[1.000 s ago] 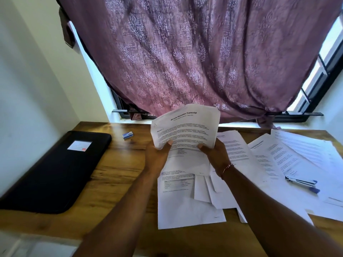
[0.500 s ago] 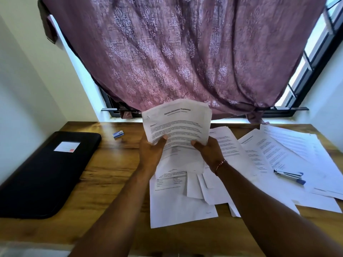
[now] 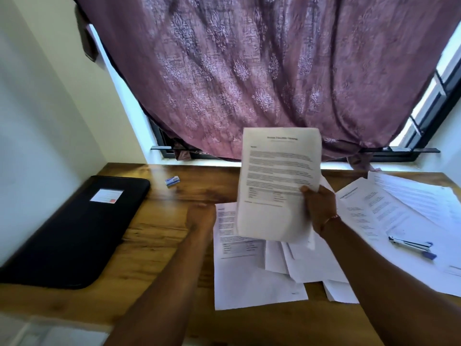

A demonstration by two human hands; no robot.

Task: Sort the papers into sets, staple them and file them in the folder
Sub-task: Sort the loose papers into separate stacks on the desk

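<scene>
My right hand [image 3: 320, 211] grips a printed sheet [image 3: 277, 176] by its lower right edge and holds it upright above the wooden desk [image 3: 159, 245]. My left hand [image 3: 200, 217] is blurred and low over the desk, at the left edge of the loose papers [image 3: 249, 278] lying overlapped below the held sheet. It is apart from the held sheet. More printed pages [image 3: 399, 208] are spread at the right, with a blue and silver stapler [image 3: 411, 245] on top of them. The closed black folder [image 3: 72, 231] lies at the far left.
A small blue staple box [image 3: 172, 181] sits near the desk's back edge, between the folder and the papers. A purple curtain [image 3: 249, 71] hangs over the window behind the desk. A white wall borders the left side.
My left hand has let go of the held sheet and dropped toward the desk. The sheet, now in my right hand alone, has straightened upright and shifted right.
</scene>
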